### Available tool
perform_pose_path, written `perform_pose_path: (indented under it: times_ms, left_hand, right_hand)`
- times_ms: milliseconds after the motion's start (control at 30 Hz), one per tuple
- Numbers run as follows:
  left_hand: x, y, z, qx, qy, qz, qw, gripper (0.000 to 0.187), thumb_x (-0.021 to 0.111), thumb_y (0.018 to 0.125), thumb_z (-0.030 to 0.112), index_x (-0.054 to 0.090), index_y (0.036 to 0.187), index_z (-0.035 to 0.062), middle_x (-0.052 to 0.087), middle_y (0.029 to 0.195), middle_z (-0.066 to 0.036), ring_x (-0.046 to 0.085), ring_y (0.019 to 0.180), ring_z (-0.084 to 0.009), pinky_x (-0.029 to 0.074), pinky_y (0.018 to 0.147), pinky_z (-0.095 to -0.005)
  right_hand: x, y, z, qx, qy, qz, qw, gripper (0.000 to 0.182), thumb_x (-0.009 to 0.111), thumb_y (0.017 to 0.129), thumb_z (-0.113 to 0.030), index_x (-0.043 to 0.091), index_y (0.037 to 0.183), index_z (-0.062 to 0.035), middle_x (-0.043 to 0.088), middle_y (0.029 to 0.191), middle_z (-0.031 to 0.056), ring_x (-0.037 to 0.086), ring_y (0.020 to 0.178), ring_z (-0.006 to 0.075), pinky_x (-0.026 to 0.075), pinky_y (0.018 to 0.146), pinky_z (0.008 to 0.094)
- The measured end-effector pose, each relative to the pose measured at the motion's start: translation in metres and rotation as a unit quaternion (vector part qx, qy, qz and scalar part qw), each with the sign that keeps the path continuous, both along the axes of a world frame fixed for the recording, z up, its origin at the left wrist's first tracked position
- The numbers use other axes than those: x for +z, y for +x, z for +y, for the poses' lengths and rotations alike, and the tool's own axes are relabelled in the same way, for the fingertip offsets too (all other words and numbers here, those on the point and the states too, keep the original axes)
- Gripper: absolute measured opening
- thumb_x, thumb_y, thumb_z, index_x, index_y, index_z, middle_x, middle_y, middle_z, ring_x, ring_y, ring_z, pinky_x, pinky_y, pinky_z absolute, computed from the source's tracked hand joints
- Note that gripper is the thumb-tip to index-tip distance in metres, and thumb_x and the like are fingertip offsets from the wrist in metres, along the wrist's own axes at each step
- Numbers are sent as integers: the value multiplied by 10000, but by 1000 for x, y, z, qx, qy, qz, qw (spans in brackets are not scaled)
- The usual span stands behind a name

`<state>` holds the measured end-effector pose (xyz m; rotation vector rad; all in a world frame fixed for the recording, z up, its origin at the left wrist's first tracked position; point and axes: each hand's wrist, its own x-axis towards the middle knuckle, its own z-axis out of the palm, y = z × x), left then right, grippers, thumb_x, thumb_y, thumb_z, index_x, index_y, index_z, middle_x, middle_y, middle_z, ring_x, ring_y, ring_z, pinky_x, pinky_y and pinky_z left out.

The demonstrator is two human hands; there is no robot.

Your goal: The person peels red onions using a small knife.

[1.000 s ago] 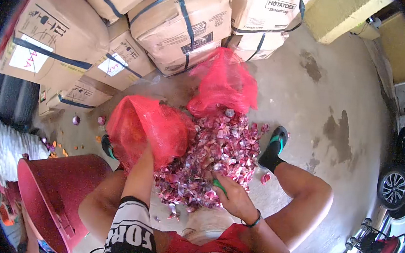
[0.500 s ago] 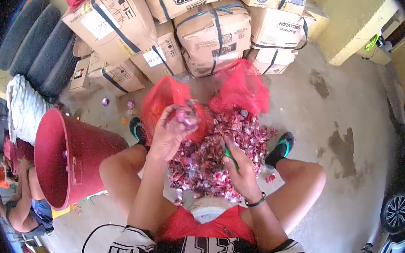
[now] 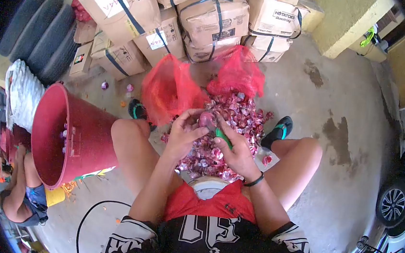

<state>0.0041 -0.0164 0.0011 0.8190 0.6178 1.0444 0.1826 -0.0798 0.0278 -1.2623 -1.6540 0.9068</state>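
A reddish-purple onion (image 3: 207,120) sits in the fingers of my left hand (image 3: 185,133), above a heap of peels. My right hand (image 3: 235,151) is wrapped round a green-handled tool (image 3: 223,137), held against the onion; its blade cannot be made out. Purple onion skins (image 3: 209,162) cover the floor between my feet. Just beyond my left hand a red mesh bag (image 3: 170,87) stands with its mouth open. Another red mesh bag (image 3: 238,74) lies at the far end of the peels.
A large red tub (image 3: 88,140) is tipped at the left, with onions inside. Strapped cardboard boxes (image 3: 214,19) are stacked ahead, beside tyres (image 3: 37,30). Another person (image 3: 23,192) sits at far left. A car wheel (image 3: 393,203) shows at right.
My left hand has come down and inward with the onion, and my hands now meet at it. The camera view has shifted slightly.
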Motion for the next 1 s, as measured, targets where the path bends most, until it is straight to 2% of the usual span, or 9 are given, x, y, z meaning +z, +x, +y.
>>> perform_pose_path:
  times_ms: [233,367,467,567,667,767,867,967,1000]
  left_hand:
    - [0,-2,-2,-15,11,21,1000,499,738,783,-50,529,1230,23,603,1173,-70,588,1074,-160,512,924,-309]
    - [-3,3,0,24,-20,-27,999,490,693,818,-57,500,1261,29,601,1185,-93,610,1079,-198,528,946,-365]
    - [-5,-2,6,35,-92,-48,994,473,663,846,-47,487,1278,28,597,1202,-109,619,1093,-229,538,948,-406]
    - [-10,-4,6,17,-91,-51,994,465,654,861,-32,483,1290,22,594,1213,-116,621,1104,-244,546,937,-418]
    - [-10,4,0,-8,-86,-43,995,472,661,859,-26,481,1294,7,594,1212,-115,622,1099,-244,549,933,-416]
    - [-2,7,-5,-15,-96,-26,995,477,672,851,-28,486,1290,-4,594,1206,-110,619,1088,-232,543,941,-406]
    - [1,7,-7,-15,-87,-13,996,491,698,828,-33,501,1277,-3,595,1203,-97,607,1084,-209,518,962,-376]
    - [-10,8,-9,-9,-38,29,999,500,729,798,-41,524,1252,3,596,1201,-85,593,1087,-187,493,975,-346]
    - [-10,9,-10,-6,-27,33,999,499,737,789,-44,532,1241,4,598,1198,-80,588,1088,-180,486,976,-340]
  right_hand:
    - [10,-1,-6,-8,-31,35,999,564,587,938,-108,385,1462,-49,620,1178,244,646,1001,306,483,903,386]
    - [8,-2,-9,-78,-58,98,990,502,584,941,-106,456,1424,-66,635,1109,215,630,905,285,484,874,389]
    - [-12,15,-7,-34,39,-19,998,484,571,950,-117,462,1418,-67,630,1153,229,645,983,287,483,898,375]
    - [-26,14,-11,-76,21,-29,996,464,556,967,-151,464,1414,-63,620,1197,239,635,1085,310,475,925,366]
    - [-29,16,-13,-105,-100,29,989,473,540,981,-174,440,1425,-47,603,1236,252,613,1136,355,469,945,369]
    - [-18,11,-15,-73,-98,66,990,502,490,1013,-196,370,1451,17,475,1441,202,495,1304,279,373,1069,349]
    - [-6,6,-17,-29,-85,9,996,538,509,1004,-193,337,1465,23,450,1457,215,487,1312,270,369,1065,341]
    - [-11,0,-13,-38,-11,0,999,575,542,975,-190,320,1480,-28,576,1234,293,609,1107,411,472,939,415]
    - [-8,0,-12,-34,-12,5,999,576,545,972,-189,323,1480,-31,574,1238,293,605,1109,415,473,937,418]
